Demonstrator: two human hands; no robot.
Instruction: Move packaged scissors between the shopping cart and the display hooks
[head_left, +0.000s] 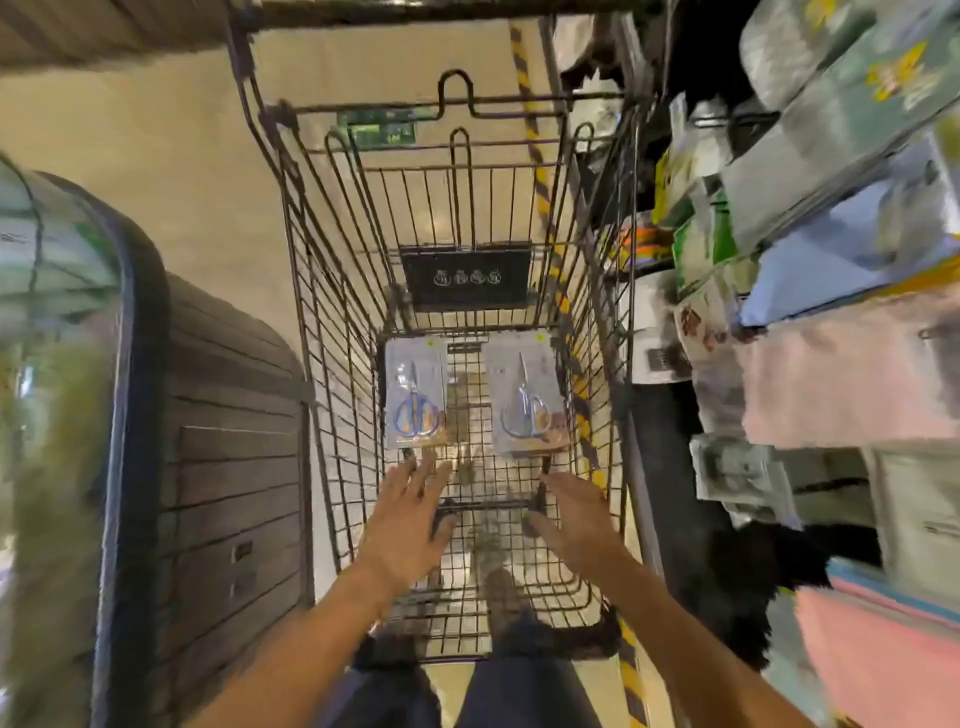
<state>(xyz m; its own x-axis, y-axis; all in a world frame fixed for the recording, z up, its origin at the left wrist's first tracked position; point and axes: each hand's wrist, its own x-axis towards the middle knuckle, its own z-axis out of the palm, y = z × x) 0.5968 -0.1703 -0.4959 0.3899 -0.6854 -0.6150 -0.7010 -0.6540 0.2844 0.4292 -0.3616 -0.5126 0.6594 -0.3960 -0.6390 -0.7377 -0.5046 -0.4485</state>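
Two packs of scissors lie flat on the wire floor of the shopping cart (332, 395). The left pack (415, 395) holds blue-handled scissors; the right pack (524, 397) holds silver ones. My left hand (410, 519) reaches into the cart with fingers spread, its fingertips just short of the left pack's near edge. Just below the right pack's near corner is my right hand (571, 519), also flat with fingers apart. Neither hand holds anything. No display hooks can be made out clearly.
Blurred store shelves (831, 260) packed with wrapped goods run along the right of the cart. A dark wooden counter (228, 467) with a curved glass case (57, 364) stands to the left. A yellow-black striped floor line (530, 130) runs ahead.
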